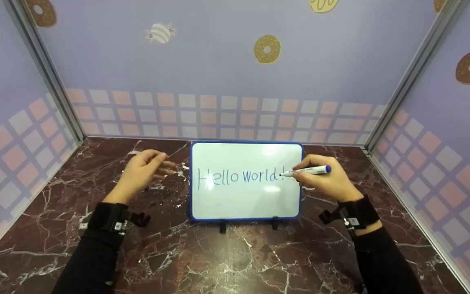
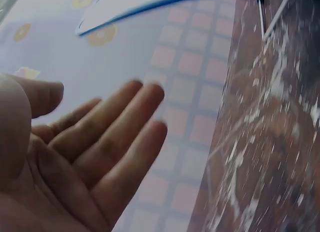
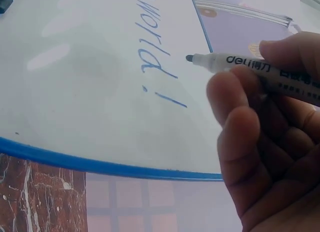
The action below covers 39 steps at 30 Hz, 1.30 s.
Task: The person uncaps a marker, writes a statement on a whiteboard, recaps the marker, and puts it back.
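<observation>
A blue-rimmed whiteboard (image 1: 243, 204) stands on small black feet, with "Hello world!" written across it in blue. My right hand (image 1: 324, 175) pinches a white whiteboard marker (image 1: 310, 170) with a blue end, close to the board's right edge. In the right wrist view the dark tip of the marker (image 3: 240, 62) is uncapped and appears just off the board's surface, near the exclamation mark. Left of the board, my left hand (image 1: 143, 169) is raised and holds nothing. Its fingers (image 2: 120, 137) are loosely extended in the left wrist view.
The board rests on a dark red marbled tabletop (image 1: 169, 253). Behind it rises a lilac wall (image 1: 218, 73) with printed doughnuts and pink-and-white squares. Side walls with metal corner posts (image 1: 416, 73) enclose the table left and right.
</observation>
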Tool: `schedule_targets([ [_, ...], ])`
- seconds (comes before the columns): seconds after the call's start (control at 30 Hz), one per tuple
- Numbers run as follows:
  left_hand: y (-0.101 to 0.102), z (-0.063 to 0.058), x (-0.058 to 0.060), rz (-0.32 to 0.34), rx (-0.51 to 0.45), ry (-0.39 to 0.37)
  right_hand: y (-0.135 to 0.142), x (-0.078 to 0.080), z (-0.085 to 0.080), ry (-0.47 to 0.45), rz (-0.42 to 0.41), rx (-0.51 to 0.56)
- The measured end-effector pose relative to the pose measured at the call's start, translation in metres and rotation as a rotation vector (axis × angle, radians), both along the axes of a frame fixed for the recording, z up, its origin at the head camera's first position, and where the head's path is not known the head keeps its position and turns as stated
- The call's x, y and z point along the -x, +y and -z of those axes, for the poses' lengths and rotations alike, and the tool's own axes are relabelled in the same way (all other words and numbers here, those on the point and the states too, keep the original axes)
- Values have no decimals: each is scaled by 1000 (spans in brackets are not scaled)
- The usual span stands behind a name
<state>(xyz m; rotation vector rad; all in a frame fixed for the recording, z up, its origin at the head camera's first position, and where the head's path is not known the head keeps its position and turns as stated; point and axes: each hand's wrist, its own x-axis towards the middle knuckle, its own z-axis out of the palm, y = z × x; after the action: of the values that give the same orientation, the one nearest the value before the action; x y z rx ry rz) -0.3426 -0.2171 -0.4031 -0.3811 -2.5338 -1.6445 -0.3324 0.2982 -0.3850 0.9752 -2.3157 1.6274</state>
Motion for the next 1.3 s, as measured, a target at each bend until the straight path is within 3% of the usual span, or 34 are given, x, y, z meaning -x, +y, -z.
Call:
schedule_targets([
  [0.2,-18,-1,-2,-235,513,109,0,-1,-1,-5,3,10],
  [0.3,-21,3,3,-266,657,92,0,-1,-2,-1,10,14],
  [0.43,-23,13,8,-258,781,37,-1,-1,-2,-7,3,35],
  [0.7,-28,31,14,-214,866,-56,-6,-1,0,-43,-73,124],
  [0.87,-28,35,14,-204,886,-57,-8,-1,1,-59,-90,142],
  [1.13,-33,41,12,-207,890,-28,-7,1,4,-73,-189,156],
  [1.3,-37,40,13,-223,867,-11,-7,0,4,-82,-222,150],
])
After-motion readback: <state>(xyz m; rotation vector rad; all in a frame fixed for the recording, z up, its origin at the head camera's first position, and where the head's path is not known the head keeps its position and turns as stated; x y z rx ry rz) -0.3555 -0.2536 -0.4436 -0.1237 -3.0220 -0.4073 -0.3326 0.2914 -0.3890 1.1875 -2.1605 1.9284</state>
